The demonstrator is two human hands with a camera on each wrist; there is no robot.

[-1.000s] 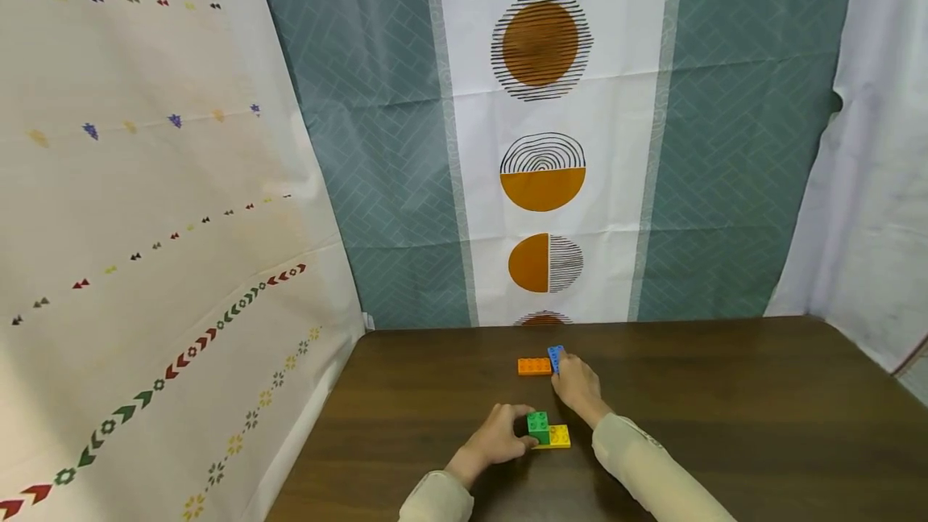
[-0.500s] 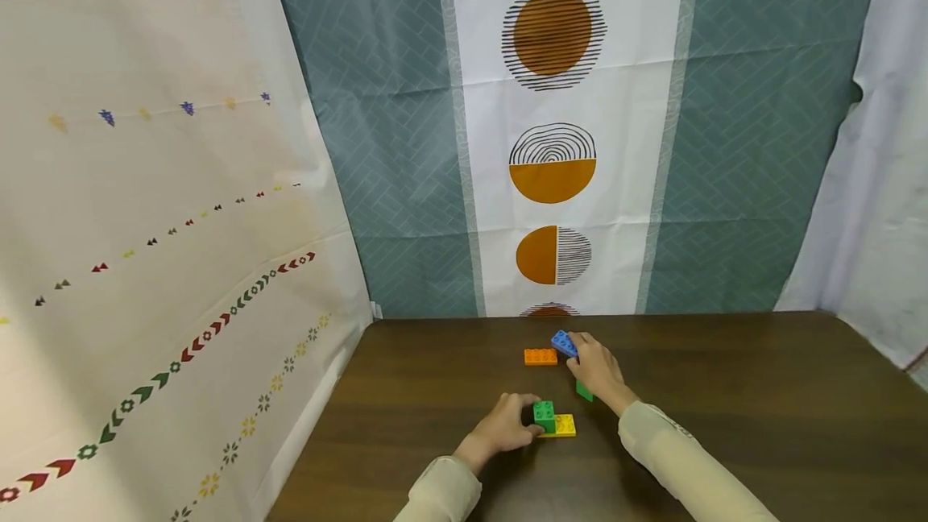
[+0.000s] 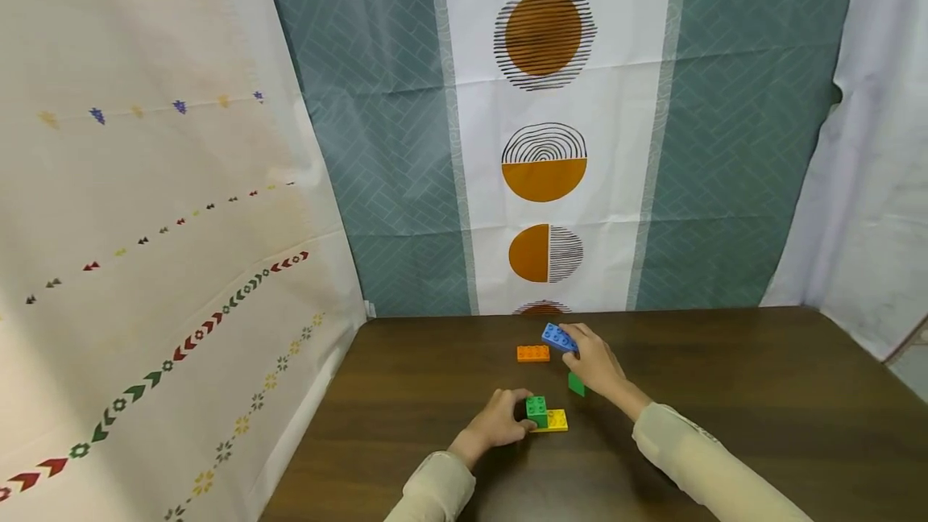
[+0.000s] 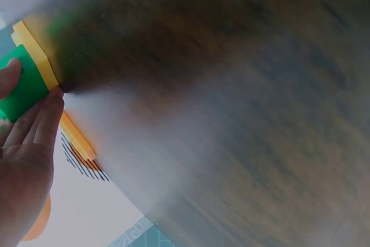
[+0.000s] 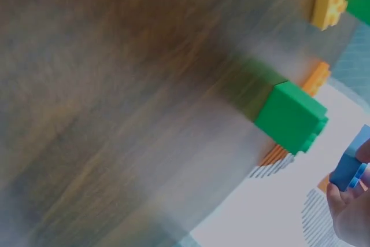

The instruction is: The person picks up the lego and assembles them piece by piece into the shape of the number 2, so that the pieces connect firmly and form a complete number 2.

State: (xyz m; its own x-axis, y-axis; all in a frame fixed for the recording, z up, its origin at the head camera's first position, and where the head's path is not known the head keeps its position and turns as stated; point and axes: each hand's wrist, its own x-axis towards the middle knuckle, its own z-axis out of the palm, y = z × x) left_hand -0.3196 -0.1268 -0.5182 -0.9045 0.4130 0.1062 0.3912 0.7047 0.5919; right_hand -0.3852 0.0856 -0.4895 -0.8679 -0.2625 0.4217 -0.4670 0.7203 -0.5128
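Note:
My left hand (image 3: 499, 419) grips a green toy brick (image 3: 536, 411) between thumb and fingers. That brick sits on the left part of a flat yellow brick (image 3: 557, 420), whose right studs are uncovered. In the left wrist view, the fingertips also reach the yellow brick (image 4: 37, 56). Farther back, my right hand (image 3: 596, 361) pinches a blue brick (image 3: 557, 336) by its right end, tilted and raised off the table. The right wrist view shows the blue brick (image 5: 347, 169) well apart from a second green brick (image 5: 292, 117), which stands on the table.
An orange brick (image 3: 532, 354) lies flat behind the yellow one, left of the second green brick. The dark wooden table (image 3: 696, 425) meets a hanging patterned cloth (image 3: 391, 184) at its back edge. Another cloth (image 3: 181, 224) hangs along the left side.
My right hand has lifted the blue brick from beside the orange one and tilted it. The second green brick has come into view below that hand. My left hand keeps its grip.

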